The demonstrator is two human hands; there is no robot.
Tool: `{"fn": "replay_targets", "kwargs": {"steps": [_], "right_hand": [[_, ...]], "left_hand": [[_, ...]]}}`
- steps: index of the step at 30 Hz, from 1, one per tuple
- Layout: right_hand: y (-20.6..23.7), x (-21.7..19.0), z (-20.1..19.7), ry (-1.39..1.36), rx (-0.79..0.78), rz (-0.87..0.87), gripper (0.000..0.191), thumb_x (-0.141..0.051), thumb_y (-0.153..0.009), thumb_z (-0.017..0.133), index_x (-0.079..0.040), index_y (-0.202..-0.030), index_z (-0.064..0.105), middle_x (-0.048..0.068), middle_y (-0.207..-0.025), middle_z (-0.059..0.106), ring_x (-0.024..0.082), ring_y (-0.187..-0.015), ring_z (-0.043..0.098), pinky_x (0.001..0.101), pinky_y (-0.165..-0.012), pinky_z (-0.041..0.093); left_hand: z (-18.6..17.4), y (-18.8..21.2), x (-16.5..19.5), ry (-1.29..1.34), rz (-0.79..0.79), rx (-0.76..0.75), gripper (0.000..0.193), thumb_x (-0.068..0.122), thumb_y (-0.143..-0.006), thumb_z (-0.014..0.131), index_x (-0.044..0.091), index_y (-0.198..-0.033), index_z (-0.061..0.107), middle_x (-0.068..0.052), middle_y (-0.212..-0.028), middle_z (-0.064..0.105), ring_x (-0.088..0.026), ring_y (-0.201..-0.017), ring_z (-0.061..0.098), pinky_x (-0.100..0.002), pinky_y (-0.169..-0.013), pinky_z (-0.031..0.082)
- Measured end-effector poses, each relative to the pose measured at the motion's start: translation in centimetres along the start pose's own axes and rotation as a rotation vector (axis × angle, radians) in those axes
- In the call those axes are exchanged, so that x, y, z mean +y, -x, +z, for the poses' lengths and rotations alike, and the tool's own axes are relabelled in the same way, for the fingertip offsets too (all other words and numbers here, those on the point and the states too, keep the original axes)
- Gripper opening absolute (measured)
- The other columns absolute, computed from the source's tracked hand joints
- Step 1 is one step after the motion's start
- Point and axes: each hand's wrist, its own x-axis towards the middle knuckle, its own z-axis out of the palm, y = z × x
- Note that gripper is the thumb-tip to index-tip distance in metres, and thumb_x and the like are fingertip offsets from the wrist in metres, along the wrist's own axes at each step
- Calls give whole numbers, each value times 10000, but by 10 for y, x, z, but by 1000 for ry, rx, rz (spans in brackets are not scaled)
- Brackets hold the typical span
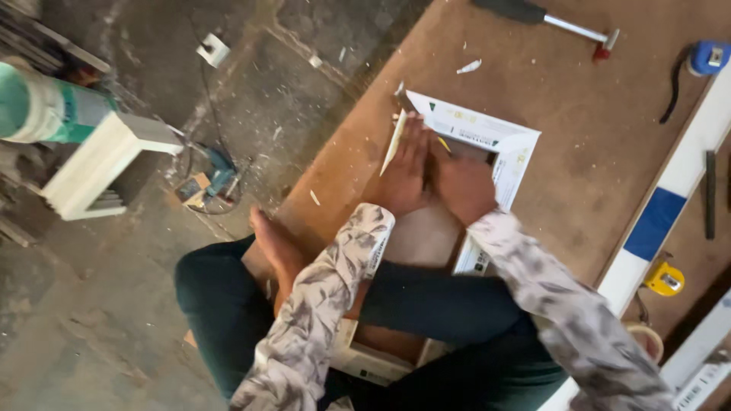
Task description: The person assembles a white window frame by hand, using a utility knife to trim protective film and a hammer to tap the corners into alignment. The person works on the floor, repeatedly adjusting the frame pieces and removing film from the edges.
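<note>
Both hands are pressing flat, fingers together, side by side on the white frame's (487, 137) far corner: left hand (405, 169) and right hand (461, 186) touching. The frame's lying on the brown board (563, 114), hammer (548, 17) well apart.

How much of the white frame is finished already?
The white frame already has its sides joined into a rectangle on the brown board. The left hand and right hand press at its far corner beside a thin white strip, which lies loose.
</note>
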Motion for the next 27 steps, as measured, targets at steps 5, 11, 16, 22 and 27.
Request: {"fn": "replay_targets", "kwargs": {"steps": [5,11,16,22,27], "right_hand": [[64,21,-20,-85,-50,42,518,-248,-971,629,-127,-1469,556,176,-672,671,371,-539,647,493,-496,503],[56,5,-32,-41,-30,59,484,-232,-977,608,-128,-1450,582,178,-680,674,375,-552,652,499,-503,508],[52,3,-28,-33,-78,102,478,-233,-988,593,-151,-1459,577,180,-656,668,372,-549,658,499,-501,510],[50,7,-21,-8,-59,70,495,-234,-977,607,-138,-1462,572,183,-671,670,375,-547,660,492,-493,512],[49,13,-15,-9,-90,90,467,-260,-1000,597,-137,-1449,563,190,-677,676,381,-558,670,497,-506,522]], "left_hand": [[-12,13,17,-191,326,-155,726,146,-850,635,-138,-1479,410,-290,-1585,364,-416,-1534,265,-603,-1265,174],[-19,11,20,-192,365,-87,650,91,-858,613,-174,-1435,473,-321,-1549,431,-433,-1525,335,-544,-1293,243],[-20,13,20,-173,362,-15,626,82,-888,614,-166,-1446,473,-303,-1572,429,-414,-1547,339,-501,-1315,257],[-11,14,18,-185,294,-58,678,97,-840,632,-199,-1428,470,-338,-1571,402,-440,-1541,310,-503,-1298,256],[-4,12,15,-151,269,-102,730,108,-808,613,-206,-1442,431,-354,-1574,364,-466,-1538,278,-517,-1294,233]]}}
